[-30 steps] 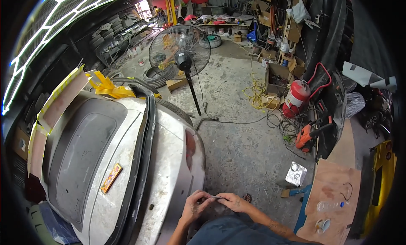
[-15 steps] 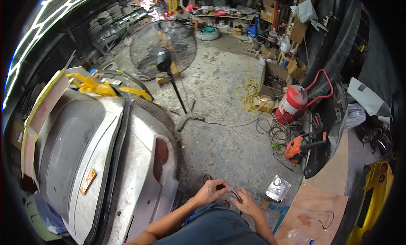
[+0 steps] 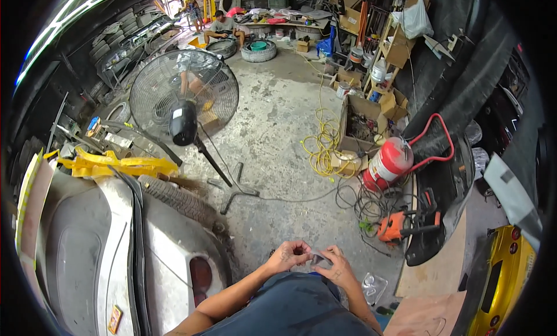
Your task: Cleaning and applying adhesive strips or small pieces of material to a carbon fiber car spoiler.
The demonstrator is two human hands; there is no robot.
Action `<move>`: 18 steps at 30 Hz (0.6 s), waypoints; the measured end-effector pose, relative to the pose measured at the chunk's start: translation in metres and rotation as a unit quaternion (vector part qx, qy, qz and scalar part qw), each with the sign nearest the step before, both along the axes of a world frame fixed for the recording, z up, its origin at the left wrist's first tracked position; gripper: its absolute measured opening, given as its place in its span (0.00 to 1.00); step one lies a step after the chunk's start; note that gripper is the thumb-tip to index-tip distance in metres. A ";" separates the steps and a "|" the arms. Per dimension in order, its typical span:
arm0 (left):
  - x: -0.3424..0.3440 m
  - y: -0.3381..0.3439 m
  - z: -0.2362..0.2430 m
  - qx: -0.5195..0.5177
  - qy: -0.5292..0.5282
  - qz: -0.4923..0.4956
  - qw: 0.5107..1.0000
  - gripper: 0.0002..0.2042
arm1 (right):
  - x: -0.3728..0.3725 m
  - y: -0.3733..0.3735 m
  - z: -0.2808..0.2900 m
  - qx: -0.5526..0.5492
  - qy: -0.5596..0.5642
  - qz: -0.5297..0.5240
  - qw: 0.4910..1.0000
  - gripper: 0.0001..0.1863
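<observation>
My left hand (image 3: 286, 257) and my right hand (image 3: 339, 269) meet in front of my body, close above the dark blue-grey cloth over my lap. Between them is a small, thin grey sheet (image 3: 318, 258), pinched by the fingers of both. One side of the sheet looks pale, and its exact kind is too small to tell. Left of me stands a white and grey car body (image 3: 168, 260) with a red tail light (image 3: 201, 275). On its pale panel lies a small orange-and-yellow packet (image 3: 115, 319).
A pedestal fan (image 3: 184, 124) stands ahead on the stained concrete floor. To the right are a red tank (image 3: 387, 164) with a curved handle, coiled black cable, an orange power tool (image 3: 392, 226), a yellow hose (image 3: 325, 152) and a yellow bumper (image 3: 503, 278). People sit and stand far back.
My view has tipped up and turned right, so the fan and car sit further left and lower. Both hands stay together, and the grey sheet now shows more of its face.
</observation>
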State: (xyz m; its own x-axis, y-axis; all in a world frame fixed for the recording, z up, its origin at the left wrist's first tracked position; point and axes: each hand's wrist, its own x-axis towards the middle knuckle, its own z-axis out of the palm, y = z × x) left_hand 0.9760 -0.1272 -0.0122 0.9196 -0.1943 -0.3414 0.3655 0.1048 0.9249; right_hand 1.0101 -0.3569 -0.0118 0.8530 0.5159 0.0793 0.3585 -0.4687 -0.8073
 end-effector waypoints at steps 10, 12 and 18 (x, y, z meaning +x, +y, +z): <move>0.208 0.089 -0.054 -0.011 0.059 0.074 0.995 0.07 | 0.237 0.108 -0.012 0.111 0.101 -0.055 0.987 0.17; 0.261 0.094 -0.062 0.011 0.059 0.083 0.995 0.08 | 0.293 0.125 -0.028 0.138 0.186 -0.038 0.972 0.16; 0.433 0.128 -0.067 0.037 0.050 0.100 0.993 0.07 | 0.485 0.155 -0.028 0.042 0.016 0.008 0.999 0.17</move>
State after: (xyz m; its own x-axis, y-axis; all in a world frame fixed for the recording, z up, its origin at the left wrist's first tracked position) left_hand 1.4093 0.0007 -0.0797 0.8984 0.0172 -0.4388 0.4341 0.1169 0.8933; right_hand 1.4951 -0.2023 -0.0398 0.8474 0.5223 0.0954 0.3387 -0.3935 -0.8547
